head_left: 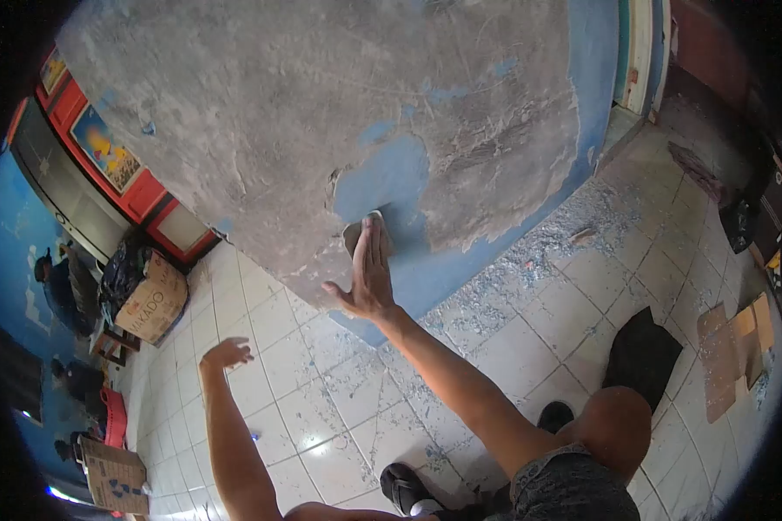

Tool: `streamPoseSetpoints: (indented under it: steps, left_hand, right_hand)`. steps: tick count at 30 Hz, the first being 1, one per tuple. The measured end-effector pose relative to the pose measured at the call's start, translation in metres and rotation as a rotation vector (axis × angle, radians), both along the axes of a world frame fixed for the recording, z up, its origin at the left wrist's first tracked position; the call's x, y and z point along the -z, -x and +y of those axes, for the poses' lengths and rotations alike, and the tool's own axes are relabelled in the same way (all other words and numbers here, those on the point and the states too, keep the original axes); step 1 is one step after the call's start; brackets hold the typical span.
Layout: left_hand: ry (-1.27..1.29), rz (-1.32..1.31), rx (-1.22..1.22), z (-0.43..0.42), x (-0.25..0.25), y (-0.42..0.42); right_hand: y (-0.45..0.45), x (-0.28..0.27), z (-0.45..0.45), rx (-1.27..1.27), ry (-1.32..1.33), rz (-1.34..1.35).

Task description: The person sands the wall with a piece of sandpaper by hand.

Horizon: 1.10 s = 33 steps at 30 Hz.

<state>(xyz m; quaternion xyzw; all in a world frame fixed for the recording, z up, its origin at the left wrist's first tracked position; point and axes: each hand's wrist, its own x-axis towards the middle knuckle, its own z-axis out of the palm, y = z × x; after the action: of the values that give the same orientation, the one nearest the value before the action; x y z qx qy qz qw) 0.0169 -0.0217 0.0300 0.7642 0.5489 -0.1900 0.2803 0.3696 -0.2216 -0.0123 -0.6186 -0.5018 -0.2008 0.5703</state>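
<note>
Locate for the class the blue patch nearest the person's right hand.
In the head view, the blue patch lies just above the picture's centre, on the grey wall; the right hand reaches up from below, its fingers overlapping the patch's lower part.

On my remote feed I make out one word, dark capitals on the cardboard box [156,300] at the left: it looks like "MAKADO", climbing at a slant across the side, though I'm unsure of its first letter. On the second box [113,473], at the lower left, I see dark printed marks, too small for me to identify. The bright poster [104,149] on the red-framed panel has yellow patches along its foot, and from here I can't tell whether they are lettering or just part of the picture
</note>
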Motion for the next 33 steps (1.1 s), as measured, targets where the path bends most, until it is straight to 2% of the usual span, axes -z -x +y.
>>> streamPoseSetpoints:
  steps: [2,5,6,8,11,14,15,17,20,22,24,26,28,30,32,33]
  left_hand:
    - [0.037,0.029,-0.041,-0.014,-0.007,-0.008]
    - [0.029,-0.046,0.027,-0.002,-0.003,0.003]
    - [0.011,-0.076,0.038,-0.007,-0.008,0.004]
    - [0.032,0.041,0.026,-0.007,-0.008,0.007]
    - [0.074,0.139,0.015,-0.003,-0.007,0.001]
    - [0.091,0.075,0.025,-0.008,-0.011,-0.013]
    - [0.074,0.091,0.033,-0.012,-0.017,-0.015]
    - [0.043,0.123,0.033,-0.020,-0.025,-0.010]
    - [0.028,0.266,-0.019,-0.011,-0.016,0.005]
    - [0.098,0.262,-0.037,-0.004,-0.005,0.003]
    - [0.133,0.130,-0.025,-0.002,-0.007,-0.008]
    - [0.098,0.143,0.027,-0.005,-0.010,-0.015]
    - [0.074,0.188,0.031,-0.006,-0.012,-0.011]
    - [0.056,0.263,0.024,-0.005,-0.013,-0.010]
    - [0.055,0.297,0.014,0.000,-0.005,-0.013]
    - [0.054,0.323,0.016,-0.003,-0.006,-0.021]
  right_hand:
    - [-0.011,0.006,-0.001,-0.010,0.072,-0.028]
    - [-0.061,-0.061,0.007,0.034,-0.248,0.056]
    - [-0.051,-0.058,0.008,0.048,-0.247,0.096]
    - [-0.029,-0.063,0.015,0.089,-0.281,0.154]
    - [0.024,-0.023,0.020,0.002,-0.167,0.049]
    - [-0.012,-0.026,0.008,-0.006,-0.094,-0.002]
    - [-0.033,-0.035,0.011,0.006,-0.188,0.123]
    - [-0.052,-0.067,0.013,0.169,-0.203,0.245]
    - [0.001,-0.077,0.016,0.165,-0.266,0.292]
    - [0.033,-0.058,0.011,0.075,-0.173,0.251]
    - [0.019,-0.058,0.011,0.013,-0.207,0.221]
    - [-0.023,-0.064,0.010,-0.028,-0.320,0.237]
    - [-0.047,-0.086,0.011,0.033,-0.345,0.320]
    - [-0.028,-0.090,0.012,0.049,-0.293,0.286]
    - [0.035,-0.070,0.015,0.029,-0.215,0.262]
    - [0.051,-0.067,0.013,-0.070,-0.195,0.254]
